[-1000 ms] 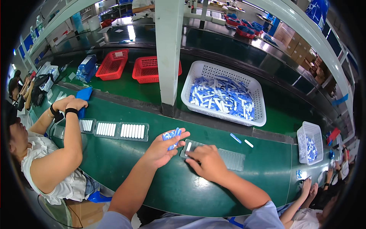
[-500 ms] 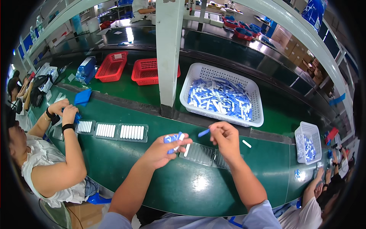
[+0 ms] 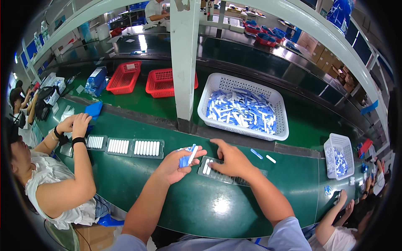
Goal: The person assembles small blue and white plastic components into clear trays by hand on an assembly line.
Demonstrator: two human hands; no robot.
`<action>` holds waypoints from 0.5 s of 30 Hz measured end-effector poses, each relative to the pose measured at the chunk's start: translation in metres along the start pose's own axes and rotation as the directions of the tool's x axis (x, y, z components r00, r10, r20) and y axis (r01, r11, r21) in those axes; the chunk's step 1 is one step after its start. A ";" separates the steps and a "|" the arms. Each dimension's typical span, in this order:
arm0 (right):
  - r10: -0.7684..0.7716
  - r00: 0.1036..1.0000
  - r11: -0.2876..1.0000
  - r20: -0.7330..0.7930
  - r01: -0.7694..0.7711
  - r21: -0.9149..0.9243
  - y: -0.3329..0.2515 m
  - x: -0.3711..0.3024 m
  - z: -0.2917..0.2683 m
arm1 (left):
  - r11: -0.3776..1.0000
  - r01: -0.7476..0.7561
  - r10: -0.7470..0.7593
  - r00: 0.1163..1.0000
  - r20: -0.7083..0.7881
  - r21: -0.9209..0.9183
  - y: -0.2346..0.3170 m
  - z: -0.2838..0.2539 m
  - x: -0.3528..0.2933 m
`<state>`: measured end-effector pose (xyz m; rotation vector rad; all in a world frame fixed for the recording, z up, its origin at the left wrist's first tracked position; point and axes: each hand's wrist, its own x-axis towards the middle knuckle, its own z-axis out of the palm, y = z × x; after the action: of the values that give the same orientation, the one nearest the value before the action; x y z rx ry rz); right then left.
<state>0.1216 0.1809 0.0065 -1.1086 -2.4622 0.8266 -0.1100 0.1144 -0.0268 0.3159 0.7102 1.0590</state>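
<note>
My left hand (image 3: 178, 165) is closed around a small bundle of slim blue-and-white plastic sticks (image 3: 187, 157), one white stick uppermost by the fingers. To its right, my right hand (image 3: 232, 160) reaches over a clear slotted tray (image 3: 220, 178). Its thumb is at a white stick (image 3: 210, 167) in the tray, and the index finger stretches away from it. Beside that, another white stick (image 3: 204, 166) fills the leftmost slot. The right hand and forearm partly hide this tray and a second clear tray (image 3: 243, 181). A blue stick (image 3: 256, 154) and a white stick (image 3: 271, 159) lie loose on the table.
A white basket (image 3: 202, 109) heaped with blue and white sticks stands behind my hands, right of a white post (image 3: 183, 62). Filled trays (image 3: 148, 149) line the left, near a co-worker's hands (image 3: 75, 123). Red baskets (image 3: 157, 93) stand farther back; a smaller white basket (image 3: 328, 167) is at right.
My right hand has let go of the blue stick, now on the table beside the loose white one, and moved left over the tray. A second white stick is in the tray.
</note>
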 end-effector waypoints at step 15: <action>0.076 0.996 0.906 -0.053 -0.047 0.420 -0.007 0.002 0.004 | 0.959 -0.068 0.049 0.996 0.075 0.274 -0.017 0.021 -0.006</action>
<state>0.1144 0.1769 0.0074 -1.0338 -2.0630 1.2422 -0.0861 0.1029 -0.0180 0.6143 0.7933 1.0005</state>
